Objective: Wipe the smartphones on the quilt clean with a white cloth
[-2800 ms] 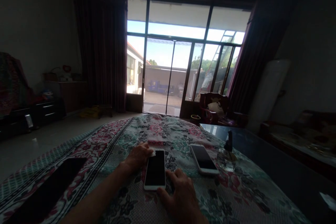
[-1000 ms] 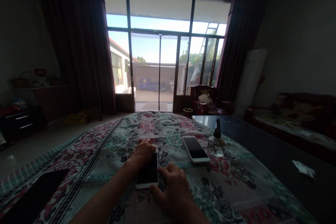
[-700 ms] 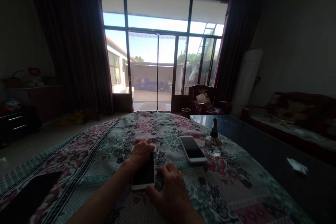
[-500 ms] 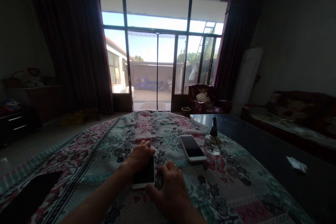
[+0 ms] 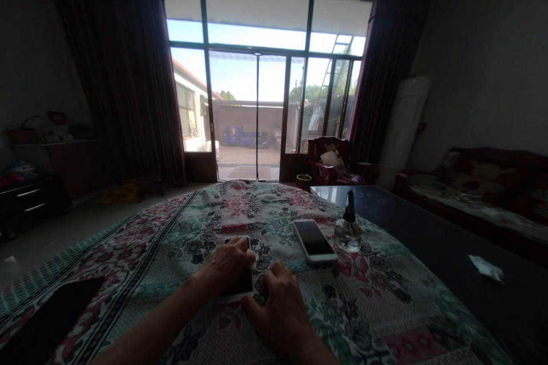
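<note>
A phone (image 5: 245,285) with a white frame and dark screen lies flat on the flowered tablecloth (image 5: 192,245). My left hand (image 5: 230,260) lies across its screen, fingers bent and pressed over a small white cloth (image 5: 252,261) that is mostly hidden. By the phone's lower right corner is my right hand (image 5: 280,302); its thumb is at the bottom edge, apart from the curled fingers. Right of the hands sits a second white phone (image 5: 314,241), dark screen up. Beside that phone stands a clear bottle (image 5: 349,234) with a black spray top.
A dark flat object (image 5: 51,319) lies at the cloth's left. The dark glossy tabletop (image 5: 428,251) shows on the right, with a crumpled white wrapper (image 5: 486,268) on it. Beyond are a wooden armchair (image 5: 329,159), a sofa (image 5: 479,182) and a glass door (image 5: 248,114).
My left hand has slid down the phone toward me, uncovering the phone's top end. My right hand has barely moved. The second phone and bottle stay in place.
</note>
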{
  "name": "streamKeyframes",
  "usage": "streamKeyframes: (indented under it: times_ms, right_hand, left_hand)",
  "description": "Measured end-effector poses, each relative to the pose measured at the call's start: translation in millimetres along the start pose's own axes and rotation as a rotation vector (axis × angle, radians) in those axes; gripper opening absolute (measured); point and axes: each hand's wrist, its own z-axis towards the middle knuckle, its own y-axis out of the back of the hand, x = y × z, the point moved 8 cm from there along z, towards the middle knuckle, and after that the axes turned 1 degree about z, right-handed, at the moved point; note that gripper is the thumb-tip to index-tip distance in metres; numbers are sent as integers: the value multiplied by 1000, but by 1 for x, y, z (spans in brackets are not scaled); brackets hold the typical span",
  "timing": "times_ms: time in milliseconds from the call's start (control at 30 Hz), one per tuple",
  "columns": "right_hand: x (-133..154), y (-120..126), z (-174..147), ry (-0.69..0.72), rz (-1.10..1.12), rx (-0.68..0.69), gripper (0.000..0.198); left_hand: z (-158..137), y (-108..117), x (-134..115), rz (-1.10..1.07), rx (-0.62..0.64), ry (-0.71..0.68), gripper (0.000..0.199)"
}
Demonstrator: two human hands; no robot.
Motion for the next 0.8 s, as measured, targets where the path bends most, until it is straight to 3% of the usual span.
streamKeyframes:
  times_ms: [233,533,800]
  right_hand:
    - [2,1,1,36,27,19,15]
    - [7,0,0,54,16,61,14]
    - [7,-1,0,69,11,77,22]
  left_hand:
    - [17,-4,23,-14,-37,70,26]
    - [22,-11,52,5,-72,276,31]
    - [5,-4,35,6,-18,197,26]
